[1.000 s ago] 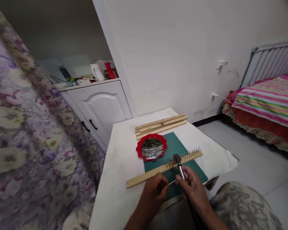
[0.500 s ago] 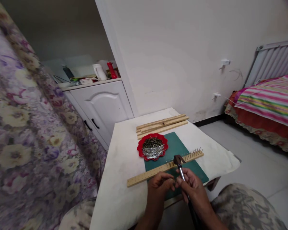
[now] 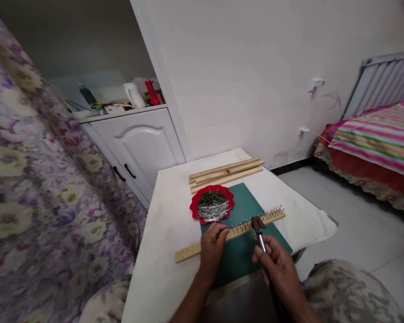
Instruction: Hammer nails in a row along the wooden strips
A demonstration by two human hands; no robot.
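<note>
My right hand is wrapped round a claw hammer, its dark head over the row of nails and its shiny shaft slanting back to a dark grip. My left hand is pinched at the wooden strip, just left of the standing nails; whatever is between the fingertips is too small to make out. The strip lies aslant across a green mat, with small holes along its left part and several upright nails along its right. Behind the left hand, a red scalloped dish holds loose dark and silver nails.
Several wooden strips lie at the back of the white-covered table. A flowered curtain hangs at left, beside a white cabinet. At right stands a bed with a striped cover.
My left hand has moved left and forward from beside my right hand to the strip. My right hand has shifted slightly right with the hammer, away from the left.
</note>
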